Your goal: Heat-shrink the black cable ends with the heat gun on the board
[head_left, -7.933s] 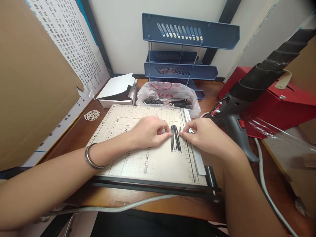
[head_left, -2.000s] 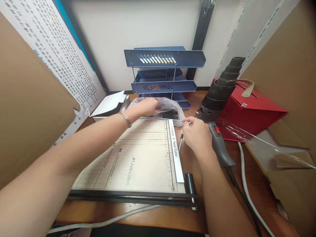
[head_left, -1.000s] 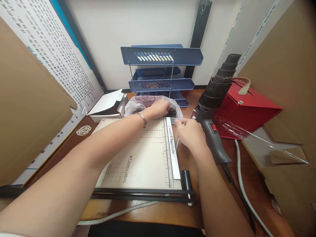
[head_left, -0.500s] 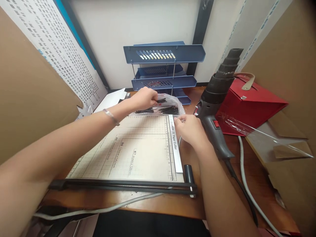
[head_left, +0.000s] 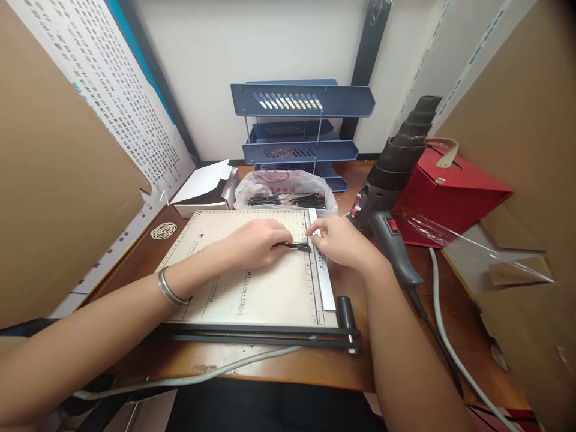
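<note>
My left hand [head_left: 261,243] is closed around a small bundle of thin black strands [head_left: 299,246], like short wires or tubes. It hovers low over or rests on the paper cutter [head_left: 270,294]; I cannot tell which. The strands' ends point right, toward the white strip printed "Paper Cutter" [head_left: 328,291]. Close to those ends is my right hand [head_left: 335,240], its thumb and fingers pinched together above the strip; anything between them is too small to make out. Behind the cutter, a clear plastic bag [head_left: 252,183] holds more black strands [head_left: 308,201] in bunches.
A heat gun [head_left: 393,174] stands nozzle-up at right, beside a red box [head_left: 463,198]. Blue letter trays [head_left: 301,99] are at the back. An open white box [head_left: 204,192] and rubber bands [head_left: 163,231] lie left. A grey cable [head_left: 225,371] crosses the front; cardboard flanks both sides.
My left hand has come from above the plastic bag down over the cutter with the black strands. My right hand has shifted slightly left and down along the white strip.
</note>
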`<state>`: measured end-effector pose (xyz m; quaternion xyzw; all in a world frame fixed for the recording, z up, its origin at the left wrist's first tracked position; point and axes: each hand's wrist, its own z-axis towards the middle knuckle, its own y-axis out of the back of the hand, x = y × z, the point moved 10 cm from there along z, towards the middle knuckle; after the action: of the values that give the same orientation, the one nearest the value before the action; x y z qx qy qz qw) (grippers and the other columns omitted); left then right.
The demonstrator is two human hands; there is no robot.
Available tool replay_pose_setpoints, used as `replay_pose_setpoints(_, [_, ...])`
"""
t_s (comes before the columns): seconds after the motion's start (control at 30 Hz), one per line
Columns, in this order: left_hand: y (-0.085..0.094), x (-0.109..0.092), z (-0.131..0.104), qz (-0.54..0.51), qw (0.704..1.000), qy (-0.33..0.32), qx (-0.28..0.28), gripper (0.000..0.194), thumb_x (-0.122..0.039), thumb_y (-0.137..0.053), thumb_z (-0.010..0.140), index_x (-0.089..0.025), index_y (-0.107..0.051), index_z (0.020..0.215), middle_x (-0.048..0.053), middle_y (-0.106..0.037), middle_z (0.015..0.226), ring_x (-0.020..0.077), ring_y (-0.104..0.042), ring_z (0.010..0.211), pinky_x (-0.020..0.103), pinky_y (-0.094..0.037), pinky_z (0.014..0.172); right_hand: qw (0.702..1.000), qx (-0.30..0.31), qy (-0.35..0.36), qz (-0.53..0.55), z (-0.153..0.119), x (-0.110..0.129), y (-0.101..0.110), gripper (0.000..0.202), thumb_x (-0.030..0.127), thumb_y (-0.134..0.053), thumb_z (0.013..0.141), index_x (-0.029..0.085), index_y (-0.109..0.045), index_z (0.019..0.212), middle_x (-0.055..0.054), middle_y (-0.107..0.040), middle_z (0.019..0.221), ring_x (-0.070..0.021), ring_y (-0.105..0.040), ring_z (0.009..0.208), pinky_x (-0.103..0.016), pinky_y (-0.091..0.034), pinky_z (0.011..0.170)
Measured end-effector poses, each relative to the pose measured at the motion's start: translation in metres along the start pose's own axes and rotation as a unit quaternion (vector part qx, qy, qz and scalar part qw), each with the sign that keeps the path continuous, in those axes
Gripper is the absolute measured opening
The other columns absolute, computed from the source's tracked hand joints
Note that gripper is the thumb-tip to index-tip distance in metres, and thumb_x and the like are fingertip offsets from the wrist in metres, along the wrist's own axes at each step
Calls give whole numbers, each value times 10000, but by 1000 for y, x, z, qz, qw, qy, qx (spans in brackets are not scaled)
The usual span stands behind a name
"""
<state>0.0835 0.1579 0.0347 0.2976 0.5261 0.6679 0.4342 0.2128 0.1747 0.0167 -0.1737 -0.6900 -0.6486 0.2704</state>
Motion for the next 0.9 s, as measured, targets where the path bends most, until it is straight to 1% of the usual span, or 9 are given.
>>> replay_pose_setpoints(0.07, [-2, 3, 0, -33, 999, -14, -11, 182, -235, -576, 982, -168, -743, 1003, 83, -736, 915, 215, -680, 850, 332, -517, 777, 1000, 13, 5, -5, 0, 1, -1, 365, 137, -550, 762, 243, -793, 1012, 14, -609, 604, -141, -490, 580, -271, -339, 612])
replay_pose_setpoints(0.17, [-2, 5, -1, -58, 998, -18, -20, 201, -233, -553, 990, -165, -738, 1032, 88, -714, 933, 217, -655, 876, 343, -510, 800, 999, 28, 22, -7, -1, 5, -3, 345, 172, -537, 793, 257, -792, 1009, 10, -653, 675, -138, -511, 615, -265, -341, 613])
replay_pose_setpoints(0.27, [-2, 4, -3, -80, 996, -10, -23, 212, -254, -547, 992, -169, -735, 1040, 85, -701, 931, 216, -634, 877, 349, -500, 802, 998, 35, 46, -12, -3, 13, -3, 280, 251, -559, 843, 248, -795, 994, -4, -703, 769, -141, -544, 666, -262, -352, 631])
replay_pose_setpoints(0.4, [-1, 7, -4, -110, 993, 12, -44, 216, -307, -576, 982, -180, -742, 1038, 82, -715, 947, 221, -626, 888, 366, -486, 824, 998, 34, 43, -16, -4, 13, -3, 232, 312, -604, 864, 232, -782, 991, 1, -684, 747, -133, -530, 645, -264, -349, 630])
replay_pose_setpoints(0.53, [-2, 11, -6, -135, 989, 32, -57, 238, -348, -606, 976, -170, -750, 1042, 79, -713, 927, 225, -615, 884, 370, -472, 817, 999, 30, 32, -15, -4, 10, -2, 184, 291, -616, 850, 236, -767, 940, 29, -613, 678, -119, -476, 604, -267, -325, 619])
replay_pose_setpoints(0.67, [-3, 11, -6, -151, 986, 32, -60, 218, -299, -585, 977, -168, -750, 1034, 78, -714, 930, 222, -611, 886, 374, -467, 830, 999, 23, 28, -23, -3, 7, 2, 144, 263, -613, 822, 237, -753, 842, 44, -539, 621, -116, -430, 577, -275, -282, 578])
replay_pose_setpoints(0.73, [-3, 12, -6, -159, 984, 39, -64, 207, -282, -574, 977, -180, -747, 1026, 72, -718, 931, 217, -613, 886, 370, -469, 833, 999, 29, 29, -23, -3, 7, 1, 148, 253, -605, 820, 233, -751, 815, 40, -544, 624, -117, -438, 585, -275, -285, 575])
replay_pose_setpoints(0.9, [-3, 13, -6, -165, 983, 46, -65, 197, -297, -580, 979, -192, -745, 1001, 68, -724, 930, 216, -621, 890, 369, -472, 841, 999, 43, 26, -16, -4, 7, -1, 144, 247, -607, 824, 214, -744, 796, 18, -643, 695, -132, -534, 655, -264, -349, 607])
